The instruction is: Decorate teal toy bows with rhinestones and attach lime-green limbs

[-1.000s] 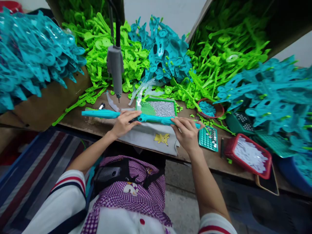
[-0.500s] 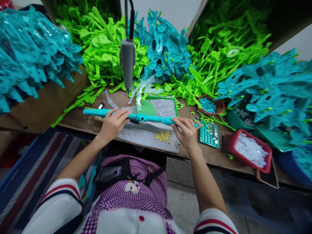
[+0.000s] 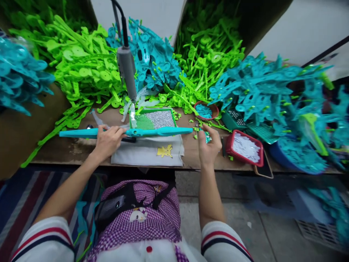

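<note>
Holding a long teal plastic part (image 3: 160,131) with only the left hand (image 3: 110,142), its right end released.

Gripping left of centre with fingers closed over the part, above the white cloth (image 3: 136,155); having drawn the right hand (image 3: 209,145) just off the tip, with thumb and fingers curled close together, impossible to tell whether around anything. Leaving all visible hand support to the left, with the part lying across the centre of the frame, beside the green tray (image 3: 173,118). Holding small silvery pieces (image 3: 162,119) in that tray; teal pieces (image 3: 203,110) in the round bowl (image 3: 217,112), right of centre; white pieces (image 3: 245,146) in the red basket (image 3: 241,159), farther right.
</note>
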`<state>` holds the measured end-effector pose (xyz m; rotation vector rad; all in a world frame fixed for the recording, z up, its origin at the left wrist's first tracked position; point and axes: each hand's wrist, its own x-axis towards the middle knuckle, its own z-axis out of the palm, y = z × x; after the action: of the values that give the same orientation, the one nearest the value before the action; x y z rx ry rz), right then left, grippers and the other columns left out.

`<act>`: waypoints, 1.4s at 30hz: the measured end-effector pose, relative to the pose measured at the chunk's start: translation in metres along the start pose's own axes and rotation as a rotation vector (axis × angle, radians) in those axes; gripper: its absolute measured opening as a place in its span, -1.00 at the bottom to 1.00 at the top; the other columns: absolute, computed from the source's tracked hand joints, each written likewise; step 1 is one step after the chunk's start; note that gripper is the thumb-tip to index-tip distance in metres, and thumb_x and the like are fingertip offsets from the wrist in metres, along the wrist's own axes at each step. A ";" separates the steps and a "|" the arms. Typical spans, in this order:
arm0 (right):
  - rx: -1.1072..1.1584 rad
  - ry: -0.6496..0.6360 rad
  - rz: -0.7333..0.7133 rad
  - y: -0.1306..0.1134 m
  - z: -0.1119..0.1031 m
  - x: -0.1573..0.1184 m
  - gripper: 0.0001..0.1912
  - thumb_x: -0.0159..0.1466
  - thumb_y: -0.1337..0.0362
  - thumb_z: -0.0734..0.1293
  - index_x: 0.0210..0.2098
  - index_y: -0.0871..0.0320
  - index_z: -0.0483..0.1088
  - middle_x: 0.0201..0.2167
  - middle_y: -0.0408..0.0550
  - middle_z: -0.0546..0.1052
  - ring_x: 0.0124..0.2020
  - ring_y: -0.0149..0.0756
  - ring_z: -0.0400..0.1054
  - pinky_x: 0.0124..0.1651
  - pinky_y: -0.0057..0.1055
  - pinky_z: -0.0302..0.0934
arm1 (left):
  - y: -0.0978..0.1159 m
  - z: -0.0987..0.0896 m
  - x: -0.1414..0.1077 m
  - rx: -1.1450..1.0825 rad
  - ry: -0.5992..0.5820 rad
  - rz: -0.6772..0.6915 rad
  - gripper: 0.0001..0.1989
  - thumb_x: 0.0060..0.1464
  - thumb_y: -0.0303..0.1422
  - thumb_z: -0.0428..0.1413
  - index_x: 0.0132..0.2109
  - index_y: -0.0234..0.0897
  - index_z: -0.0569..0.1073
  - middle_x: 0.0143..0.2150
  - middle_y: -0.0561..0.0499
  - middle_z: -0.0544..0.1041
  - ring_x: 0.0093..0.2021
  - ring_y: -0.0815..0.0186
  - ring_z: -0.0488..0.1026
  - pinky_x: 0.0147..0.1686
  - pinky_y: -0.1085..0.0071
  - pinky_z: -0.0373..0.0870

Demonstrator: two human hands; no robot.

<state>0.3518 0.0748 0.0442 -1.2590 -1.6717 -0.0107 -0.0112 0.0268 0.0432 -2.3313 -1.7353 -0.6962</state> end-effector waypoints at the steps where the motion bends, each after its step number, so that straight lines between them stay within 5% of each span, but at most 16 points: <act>1: 0.055 0.014 0.065 0.005 -0.002 -0.001 -0.67 0.36 0.09 0.24 0.02 0.05 0.48 -0.13 0.02 0.61 -0.13 -0.19 0.49 -0.06 -0.16 0.37 | -0.001 0.000 0.000 0.005 0.003 0.004 -0.79 0.29 -0.28 -0.01 -0.13 -0.17 0.52 -0.23 -0.11 0.62 -0.24 0.11 0.49 -0.08 0.11 0.11; 7: 0.407 -0.222 0.273 0.012 0.015 -0.003 -0.60 0.27 -0.03 0.33 -0.05 0.09 0.52 -0.24 -0.01 0.63 -0.33 -0.27 0.52 -0.25 -0.28 0.44 | 0.004 0.000 0.002 -0.001 -0.028 -0.045 -0.81 0.29 -0.30 0.02 -0.12 -0.18 0.53 -0.20 -0.12 0.63 -0.20 0.09 0.52 -0.04 0.09 0.11; 13: 0.614 -0.182 0.419 0.001 0.028 -0.005 -0.59 0.14 -0.08 0.43 -0.22 0.12 0.51 -0.48 -0.13 0.59 -0.54 -0.34 0.49 -0.41 -0.37 0.40 | 0.007 -0.009 -0.008 -0.083 -0.009 -0.074 -0.82 0.27 -0.33 0.08 -0.06 -0.16 0.55 -0.04 -0.10 0.63 -0.06 0.15 0.55 0.06 0.12 0.20; 16: 0.616 -0.156 0.464 -0.002 0.028 -0.008 -0.56 0.08 -0.09 0.46 -0.26 0.14 0.51 -0.49 -0.13 0.59 -0.55 -0.33 0.50 -0.44 -0.39 0.37 | -0.007 -0.031 -0.038 -0.052 0.310 -0.250 -0.81 0.23 -0.27 0.13 -0.06 -0.15 0.57 0.01 -0.09 0.60 0.03 0.16 0.51 0.13 0.15 0.24; 18: 0.613 -0.149 0.498 -0.003 0.027 -0.010 -0.54 0.06 -0.10 0.47 -0.27 0.15 0.51 -0.52 -0.15 0.58 -0.57 -0.34 0.49 -0.44 -0.39 0.37 | -0.025 -0.047 -0.064 -0.010 0.656 -0.494 -0.73 0.19 -0.22 0.17 -0.01 -0.21 0.56 0.05 -0.14 0.55 0.09 0.14 0.47 0.15 0.17 0.28; 20: 0.615 -0.147 0.521 -0.003 0.027 -0.009 -0.51 0.03 -0.12 0.48 -0.27 0.16 0.51 -0.54 -0.17 0.57 -0.60 -0.36 0.46 -0.44 -0.38 0.37 | -0.047 -0.056 -0.087 -0.111 0.824 -0.691 -0.59 0.18 -0.15 0.16 0.11 -0.24 0.50 0.13 -0.18 0.48 0.07 0.17 0.48 0.10 0.23 0.37; 26: 0.678 -0.162 0.556 0.005 0.028 -0.007 -0.52 -0.05 -0.09 0.52 -0.33 0.16 0.50 -0.65 -0.26 0.47 -0.64 -0.40 0.40 -0.49 -0.42 0.29 | -0.082 -0.036 -0.103 -0.689 0.693 -0.802 -0.43 0.05 0.04 0.20 0.03 -0.33 0.56 -0.08 -0.16 0.61 -0.12 0.19 0.57 -0.05 0.28 0.54; 35: 0.803 -0.142 0.610 0.007 0.031 -0.004 -0.53 -0.05 -0.07 0.53 -0.33 0.14 0.46 -0.66 -0.31 0.42 -0.68 -0.43 0.34 -0.57 -0.45 0.27 | -0.080 -0.021 -0.092 -0.721 0.867 -0.715 -0.51 -0.12 0.06 0.30 -0.29 -0.32 0.60 -0.36 -0.08 0.63 -0.27 0.23 0.60 -0.12 0.29 0.55; 42: 0.818 -0.251 0.672 0.000 0.034 0.000 -0.51 0.08 -0.15 0.42 -0.23 0.12 0.44 -0.64 -0.26 0.46 -0.68 -0.39 0.38 -0.65 -0.50 0.20 | -0.068 -0.025 -0.091 -0.778 0.837 -0.716 -0.53 -0.12 0.03 0.31 -0.26 -0.32 0.58 -0.30 -0.09 0.64 -0.26 0.24 0.60 -0.11 0.29 0.54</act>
<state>0.3278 0.0929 0.0272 -1.1183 -1.1523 1.1538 -0.1020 -0.0399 0.0143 -1.1643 -1.9680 -2.3626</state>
